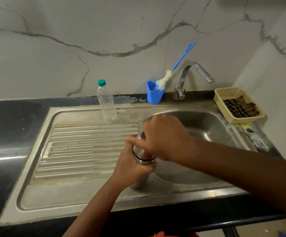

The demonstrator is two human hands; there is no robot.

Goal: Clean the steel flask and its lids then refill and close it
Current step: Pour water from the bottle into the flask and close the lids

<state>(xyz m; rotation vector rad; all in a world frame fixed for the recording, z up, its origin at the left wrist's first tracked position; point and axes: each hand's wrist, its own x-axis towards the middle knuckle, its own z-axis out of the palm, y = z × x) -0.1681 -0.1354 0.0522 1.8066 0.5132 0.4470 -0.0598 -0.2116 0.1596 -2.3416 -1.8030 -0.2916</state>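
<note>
The steel flask [143, 159] stands upright at the edge between the ribbed drainboard and the basin. My left hand [130, 165] is wrapped around its body from the left. My right hand [162, 135] covers and grips the flask's top, hiding the lid beneath it. Only a band of steel with a dark ring, and a bit of the base, shows between the hands. Both hands are slightly blurred.
A clear plastic bottle with a teal cap [106, 100] stands at the back of the drainboard [80, 147]. A blue holder [154, 93] with a white bottle brush [164, 79] sits behind the sink basin [205, 124], beside the tap [195, 74]. A beige basket [238, 104] is at the right.
</note>
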